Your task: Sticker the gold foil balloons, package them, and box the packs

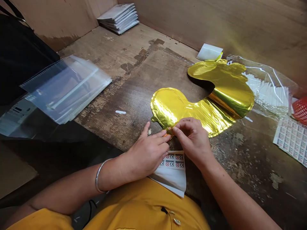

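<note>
The left hand (148,150) and the right hand (192,140) meet over the lower end of a curved gold foil balloon (175,107), which lies flat on a worn wooden tabletop (144,75), just in front of the person's yellow shirt (144,204). The right hand's fingers are curled, with finger and thumb pinching the foil's edge. The left hand's fingers (163,134) reach forward and touch the same spot, but its thumb is hidden, so I cannot tell whether it grips. A small orange bit shows between the fingertips, too small to identify. A silver bangle (99,175) circles the left wrist, which sits just beside a white sheet of printed warning labels (172,163). A second label sheet (291,140) lies at the far right, near a red plastic basket (299,110). A clear plastic bag (266,83) lies behind the balloon's far end, and a white card (209,52) sits beyond it. On the left are a pile of clear plastic sleeves (64,89) and a black bag (21,54), while a stack of white packets (118,17) stands in the far corner.
</note>
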